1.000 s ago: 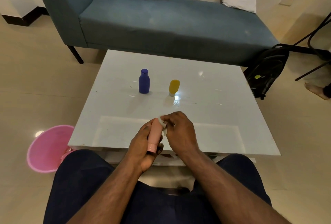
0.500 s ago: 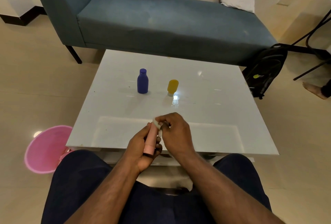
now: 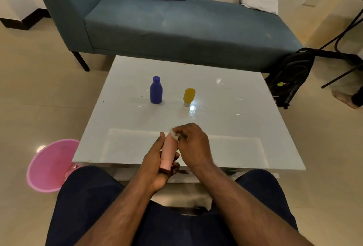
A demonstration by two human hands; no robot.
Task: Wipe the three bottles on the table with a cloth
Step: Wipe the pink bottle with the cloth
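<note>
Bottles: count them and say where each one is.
3. The blue bottle and the yellow bottle stand apart on the white table, blue to the left. The pink bottle is held in the left hand. None seems hidden.

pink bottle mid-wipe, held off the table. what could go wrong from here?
1. The left hand holds the pink bottle low, near its cap, over the table's front edge; pressure from the cloth at the far end could lever it loose, and it might fall to the floor.
2. Reaching next for the blue bottle could knock over the yellow bottle, which stands on its narrow cap.
</note>
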